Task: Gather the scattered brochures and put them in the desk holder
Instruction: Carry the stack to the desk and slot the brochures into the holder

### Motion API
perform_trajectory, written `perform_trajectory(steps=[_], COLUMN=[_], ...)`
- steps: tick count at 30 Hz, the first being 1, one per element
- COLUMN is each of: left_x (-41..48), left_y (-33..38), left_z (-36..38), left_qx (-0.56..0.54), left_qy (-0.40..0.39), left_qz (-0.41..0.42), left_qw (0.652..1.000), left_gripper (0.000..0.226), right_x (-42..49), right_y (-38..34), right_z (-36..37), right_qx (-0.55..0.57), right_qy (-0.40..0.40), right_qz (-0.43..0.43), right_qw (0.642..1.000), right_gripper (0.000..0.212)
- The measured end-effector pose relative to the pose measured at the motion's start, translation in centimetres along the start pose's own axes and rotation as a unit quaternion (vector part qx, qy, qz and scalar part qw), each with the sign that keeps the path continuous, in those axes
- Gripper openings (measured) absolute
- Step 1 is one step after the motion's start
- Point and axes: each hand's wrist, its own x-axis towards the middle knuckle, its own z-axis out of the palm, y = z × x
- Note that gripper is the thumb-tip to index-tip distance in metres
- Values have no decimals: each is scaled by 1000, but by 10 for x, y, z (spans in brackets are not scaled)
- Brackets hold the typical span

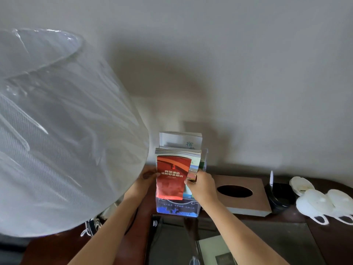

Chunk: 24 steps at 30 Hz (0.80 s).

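Note:
A red brochure (172, 176) with white print stands upright at the front of the clear desk holder (177, 209) by the wall. My left hand (146, 177) pinches its left edge. My right hand (202, 185) grips its right edge together with the brochures just behind it. More brochures (180, 140), white and green, stand in the tiers behind. The lower part of the red brochure sits inside the holder's front pocket.
A large lampshade wrapped in plastic (57, 131) fills the left side, close to my left arm. A brown tissue box (241, 194) sits right of the holder. Further right stand a black pen stand (279, 194) and white cups (322, 204). A dark glass desk pad (248, 243) lies in front.

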Motion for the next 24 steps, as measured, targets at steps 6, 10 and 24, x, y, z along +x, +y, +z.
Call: perform_trajectory(steps=[6,10,24], left_x=[7,13,7], left_y=[4,-9,-88], left_z=[9,6,18], left_qx=[2,43,106], left_qy=[-1,1,34], left_qz=[25,46,-14], left_qw=[1000,998,994], left_gripper=[20,16,19], right_x=[0,0,-15], right_y=[4,9,24], right_z=[-3,0,39], right_qx=[24,21,-35], right_qy=[15,2,-69], right_qz=[-12,-3,42], right_qw=[1000,1000,996], right_gripper=[23,23,26])
